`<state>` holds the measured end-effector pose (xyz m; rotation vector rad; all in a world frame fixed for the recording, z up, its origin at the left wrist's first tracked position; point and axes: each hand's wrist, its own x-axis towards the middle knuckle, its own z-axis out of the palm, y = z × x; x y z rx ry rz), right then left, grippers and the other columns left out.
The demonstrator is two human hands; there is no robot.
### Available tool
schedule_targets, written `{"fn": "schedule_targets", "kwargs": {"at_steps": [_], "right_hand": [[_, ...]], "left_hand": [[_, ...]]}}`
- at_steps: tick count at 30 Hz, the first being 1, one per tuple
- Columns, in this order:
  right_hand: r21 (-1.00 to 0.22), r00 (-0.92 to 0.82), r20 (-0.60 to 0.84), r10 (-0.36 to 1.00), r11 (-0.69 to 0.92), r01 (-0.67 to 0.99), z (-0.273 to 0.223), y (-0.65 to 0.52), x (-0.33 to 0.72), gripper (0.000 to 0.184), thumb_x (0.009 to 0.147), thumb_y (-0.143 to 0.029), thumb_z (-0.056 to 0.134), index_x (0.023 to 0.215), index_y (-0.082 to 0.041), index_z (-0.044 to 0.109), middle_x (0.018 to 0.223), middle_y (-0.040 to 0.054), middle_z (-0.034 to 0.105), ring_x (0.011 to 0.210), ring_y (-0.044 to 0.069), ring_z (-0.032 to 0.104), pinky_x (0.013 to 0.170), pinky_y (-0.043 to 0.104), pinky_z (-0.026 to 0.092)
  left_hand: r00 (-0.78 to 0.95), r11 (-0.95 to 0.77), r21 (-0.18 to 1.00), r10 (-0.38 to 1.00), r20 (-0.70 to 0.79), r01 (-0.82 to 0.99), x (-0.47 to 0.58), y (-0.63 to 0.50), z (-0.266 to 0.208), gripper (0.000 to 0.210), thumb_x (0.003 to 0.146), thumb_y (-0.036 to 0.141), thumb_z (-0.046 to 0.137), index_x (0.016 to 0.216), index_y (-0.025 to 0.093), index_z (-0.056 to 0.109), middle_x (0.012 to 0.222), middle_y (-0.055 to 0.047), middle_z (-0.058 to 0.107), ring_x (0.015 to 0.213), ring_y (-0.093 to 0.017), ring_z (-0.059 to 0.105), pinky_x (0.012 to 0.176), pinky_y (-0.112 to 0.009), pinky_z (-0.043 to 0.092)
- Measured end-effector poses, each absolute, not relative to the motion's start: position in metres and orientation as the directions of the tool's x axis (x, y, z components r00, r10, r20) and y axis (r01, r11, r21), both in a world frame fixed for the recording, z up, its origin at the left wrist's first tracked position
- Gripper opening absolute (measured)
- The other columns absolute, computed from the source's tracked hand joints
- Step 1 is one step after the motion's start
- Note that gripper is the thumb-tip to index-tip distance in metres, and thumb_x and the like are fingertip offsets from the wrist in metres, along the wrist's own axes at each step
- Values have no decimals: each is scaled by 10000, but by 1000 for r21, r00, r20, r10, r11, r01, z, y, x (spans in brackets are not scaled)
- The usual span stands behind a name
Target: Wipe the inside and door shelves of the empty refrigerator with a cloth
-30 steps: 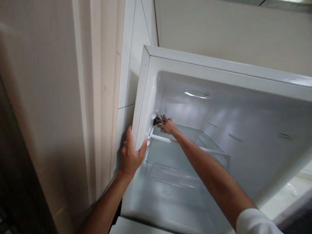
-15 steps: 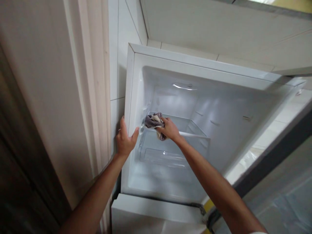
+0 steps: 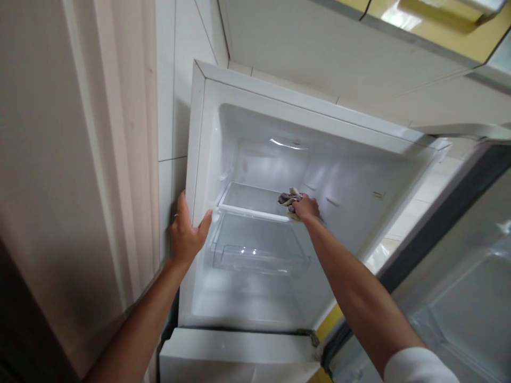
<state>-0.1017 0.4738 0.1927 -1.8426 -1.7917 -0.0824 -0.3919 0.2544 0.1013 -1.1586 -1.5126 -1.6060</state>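
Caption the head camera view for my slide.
Right hand holding a crumpled grey-and-cream cloth by a translucent, white-edged shelf inside an open white refrigerator, left hand against its side edge.

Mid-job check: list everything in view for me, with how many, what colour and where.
refrigerator: one, white, centre, open
upper shelf: one, clear with white front edge, inside the refrigerator
lower shelf or tray: one, clear, below the upper shelf
cloth: one, greyish purple and cream, right end of the upper shelf
door: one, greyish with dark edging, swung open, lower right
lower front: one, white, under the open compartment
wall tiles: several, white, behind and left
pale panel: one, pinkish beige, far left
yellow panels: at least two, yellow, upper right
sleeve: one, white, bottom right
left hand: one, bare, on the refrigerator's left edge
right hand: one, bare, gripping the cloth
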Motion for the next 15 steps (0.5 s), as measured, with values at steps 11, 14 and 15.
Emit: {"fn": "schedule_targets", "kwargs": {"at_steps": [11,14,15], "right_hand": [[-210,-51,359,932,134,968,204,559,-142,523,895,-479,590,1313,-165,622,1294,183,661,1171,302,648,939,366,504],[-165,-131,329,935,194,967,212,576,-174,439,891,-452,608,1219,-172,691,1228,152,710,1130,286,680,914,342,518],[-154,-154,327,932,214,965,215,580,-186,409,896,-432,605,1190,-166,708,1216,156,717,1125,284,685,913,339,519]], "left_hand": [[-318,-51,318,2,948,947,-388,253,101,823,891,458,700,1568,155,343,1351,-197,636,1136,-325,692,900,-389,584],[-312,-43,311,-15,950,950,-388,253,101,822,882,454,714,1565,158,363,1338,-195,648,1103,-336,705,867,-398,595],[-308,-45,307,-21,951,951,-387,252,101,819,884,447,714,1564,155,364,1328,-196,653,1094,-335,709,862,-397,597]]}}
